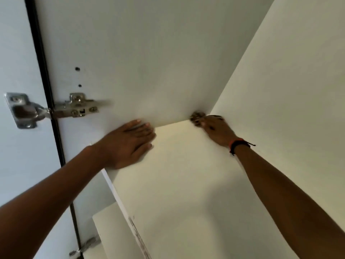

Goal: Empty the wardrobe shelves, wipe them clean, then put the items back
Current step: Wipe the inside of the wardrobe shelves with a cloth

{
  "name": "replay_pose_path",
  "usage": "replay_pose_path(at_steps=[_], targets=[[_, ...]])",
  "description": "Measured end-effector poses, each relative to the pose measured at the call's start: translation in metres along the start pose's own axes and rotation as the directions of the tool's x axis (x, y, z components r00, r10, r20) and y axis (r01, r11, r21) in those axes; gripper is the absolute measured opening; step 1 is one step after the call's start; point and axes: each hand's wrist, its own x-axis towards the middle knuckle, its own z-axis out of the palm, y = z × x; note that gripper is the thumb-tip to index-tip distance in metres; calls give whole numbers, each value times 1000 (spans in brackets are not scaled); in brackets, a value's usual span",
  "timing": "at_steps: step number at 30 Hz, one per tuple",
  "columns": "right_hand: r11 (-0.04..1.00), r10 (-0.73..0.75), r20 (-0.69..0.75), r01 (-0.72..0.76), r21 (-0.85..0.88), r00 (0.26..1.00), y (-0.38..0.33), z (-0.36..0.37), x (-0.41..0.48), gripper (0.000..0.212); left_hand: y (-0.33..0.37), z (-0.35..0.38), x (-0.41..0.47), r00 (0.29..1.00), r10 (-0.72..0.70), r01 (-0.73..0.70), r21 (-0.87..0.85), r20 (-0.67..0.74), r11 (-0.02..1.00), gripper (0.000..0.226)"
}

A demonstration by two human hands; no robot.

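Observation:
The bare white wardrobe shelf (pixel 186 184) fills the middle of the head view. My left hand (pixel 128 144) lies flat on its left side, fingers straight and pointing toward the back, next to the left side panel (pixel 115 62). My right hand (pixel 214 129), with a dark and orange wristband, reaches into the back right corner. Its fingertips curl around a small brownish, dark-patterned wad (pixel 197 116), blurred, which looks like a cloth pressed into the corner.
The open door (pixel 16 53) stands at the left, held by a metal hinge (pixel 54 109). A lower white shelf (pixel 108 221) shows below the front edge, with a second hinge (pixel 84 247) beside it. The right side panel (pixel 289 81) closes off the right.

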Motion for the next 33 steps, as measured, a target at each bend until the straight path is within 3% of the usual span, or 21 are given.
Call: replay_pose_path(at_steps=[2,3,6,8,9,11,12,15,18,19,21,24,28,30,32,33], targets=[[969,231,-150,-241,-53,961,19,9,-14,72,4,1,-3,999,6,-6,0,38,1000,58],[978,172,-168,-189,-91,971,14,15,-22,64,6,2,-4,999,3,-3,5,46,1000,57],[989,-146,9,145,26,989,-23,13,-44,41,3,5,-2,998,-11,12,-16,63,1000,60],[966,-235,4,234,-109,972,-3,8,-58,42,-3,5,-4,997,-37,39,-35,61,999,65],[977,-158,-33,152,-153,987,14,5,-67,43,-3,5,-5,997,-34,36,-32,66,999,68],[977,210,-126,-214,-15,969,29,-7,-99,42,6,7,-7,994,-3,8,-51,108,999,78],[974,225,-198,-228,8,954,15,-13,-114,41,9,7,-7,995,-6,12,-62,102,998,85],[965,-215,-189,238,109,958,-78,-21,-144,38,8,3,1,991,-47,56,-72,125,996,92],[898,-351,-84,361,252,932,-165,-10,-195,34,7,-3,1,988,-50,62,-73,148,995,92],[898,-376,-62,380,223,925,-172,-8,-202,36,5,-3,0,986,-48,59,-67,162,996,93],[933,-320,-74,328,151,945,-160,-8,-196,41,2,-2,-3,982,-56,71,-75,181,995,95],[987,-39,-204,70,144,978,-132,-20,-174,54,7,-4,-6,980,-78,100,-114,183,988,94],[939,-186,-99,207,276,978,-212,-19,-220,29,14,-10,-12,979,-99,126,-142,180,982,98],[912,-285,-105,303,277,953,-230,-20,-237,30,11,-12,-15,973,-113,144,-142,203,979,99],[942,-219,-152,250,224,964,-205,-21,-232,29,9,-15,-17,966,-138,173,-153,217,973,96],[957,-120,-145,153,246,982,-179,-20,-229,27,12,-15,-18,964,-142,180,-162,226,970,95]])
